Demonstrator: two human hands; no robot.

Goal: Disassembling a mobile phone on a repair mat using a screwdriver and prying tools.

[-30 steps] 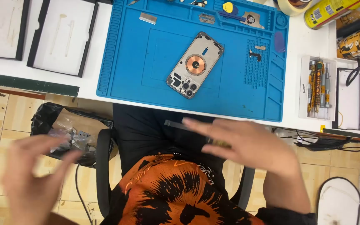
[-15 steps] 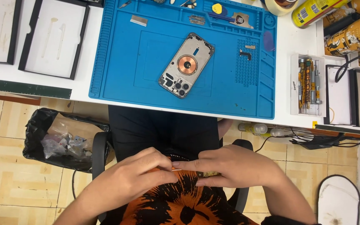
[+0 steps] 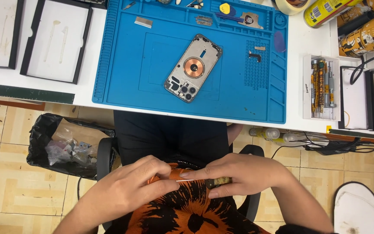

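Observation:
Both hands are low over my lap, above an orange and black shirt. My right hand [image 3: 243, 175] grips the patterned handle of a small screwdriver [image 3: 218, 182], which lies sideways. My left hand [image 3: 130, 190] pinches the tip end of its thin metal shaft [image 3: 186, 180] between thumb and fingers. Up on the table, an opened phone rear housing [image 3: 193, 68] with a copper coil lies tilted on a blue work mat [image 3: 122, 65], far from both hands.
Small metal parts and a yellow pick [image 3: 224, 8] lie along the mat's top edge. A white tray of screwdrivers [image 3: 321, 86] sits right of the mat, and black-framed white trays [image 3: 57, 41] left. A black rubbish bag [image 3: 61, 145] and a slipper [image 3: 356, 208] are on the tiled floor.
My hands were apart and blurred a second ago. They came together over my lap, and now both hold the small screwdriver almost still.

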